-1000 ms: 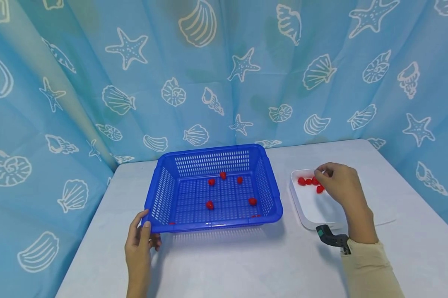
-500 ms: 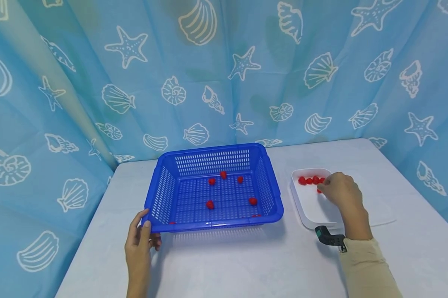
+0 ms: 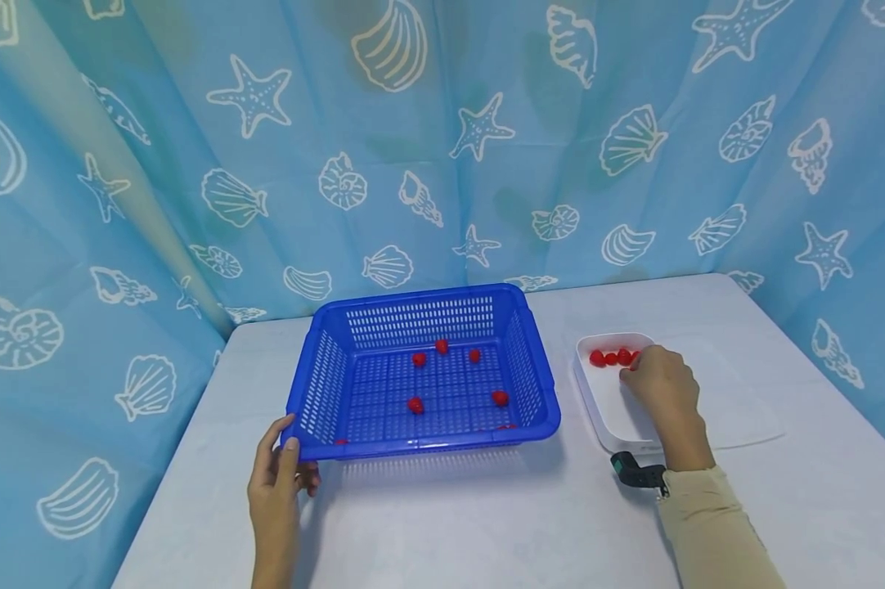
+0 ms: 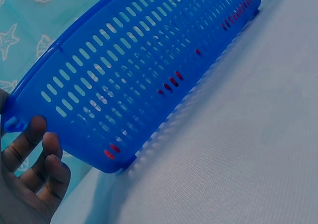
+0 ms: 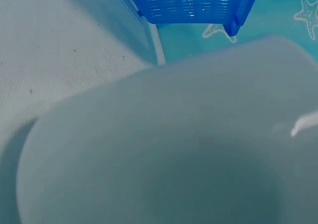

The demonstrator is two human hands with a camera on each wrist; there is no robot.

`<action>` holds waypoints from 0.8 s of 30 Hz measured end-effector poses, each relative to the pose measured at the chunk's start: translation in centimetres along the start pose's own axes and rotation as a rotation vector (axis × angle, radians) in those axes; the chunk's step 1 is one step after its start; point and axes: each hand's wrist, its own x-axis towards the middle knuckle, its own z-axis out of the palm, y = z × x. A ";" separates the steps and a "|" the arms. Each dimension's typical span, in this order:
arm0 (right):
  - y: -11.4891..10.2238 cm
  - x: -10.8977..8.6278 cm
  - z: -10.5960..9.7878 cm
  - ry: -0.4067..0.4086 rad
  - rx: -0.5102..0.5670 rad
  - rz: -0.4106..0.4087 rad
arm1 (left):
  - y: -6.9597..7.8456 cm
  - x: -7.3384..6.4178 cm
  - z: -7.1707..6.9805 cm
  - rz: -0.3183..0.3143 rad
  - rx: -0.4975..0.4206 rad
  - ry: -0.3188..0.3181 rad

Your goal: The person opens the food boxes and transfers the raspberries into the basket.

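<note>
At four o'clock in the head view, a creased beige sleeve (image 3: 715, 523) ends near the right wrist. At its cuff, a bent black device (image 3: 640, 474) juts toward ten o'clock, its rounded tip bearing a small green patch (image 3: 617, 463).

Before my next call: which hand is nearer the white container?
Right. The right hand reaches into the white container; the left hand is well to its left, gripping the near left corner of the blue basket.

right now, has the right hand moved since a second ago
Yes: in the head view, the right hand sits lower against the far rim of the white box.
</note>
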 end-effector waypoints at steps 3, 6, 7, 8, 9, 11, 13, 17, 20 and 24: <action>0.0 0.0 0.2 -0.002 0.001 0.005 | 0.3 -0.2 0.0 0.008 -0.010 -0.009; 0.1 0.0 0.3 -0.013 0.004 0.020 | -0.6 0.2 -0.1 0.015 -0.027 -0.011; 0.1 0.0 0.3 -0.020 0.006 0.028 | -1.0 0.3 -0.2 0.017 -0.034 -0.016; 0.1 0.0 0.3 -0.027 0.009 0.034 | -1.2 0.4 -0.1 0.015 -0.018 -0.014; 0.1 0.0 0.2 -0.031 0.012 0.036 | -1.3 0.4 -0.1 0.011 -0.009 -0.011; 0.1 0.0 0.1 -0.038 0.019 0.037 | -1.4 0.5 -0.1 -0.001 -0.004 -0.001; 0.1 -0.1 -0.1 -0.038 0.033 0.038 | -0.5 0.2 0.0 -0.020 0.032 0.003; -0.2 -0.3 -0.7 -0.031 0.056 0.006 | 1.2 -0.4 0.2 -0.044 0.024 0.009; -0.7 -0.5 -1.2 -0.037 0.091 -0.016 | 1.7 -0.5 0.2 -0.059 0.010 0.012; -1.5 -0.9 -1.9 -0.039 0.126 -0.038 | 1.6 -0.5 0.2 -0.057 0.010 0.010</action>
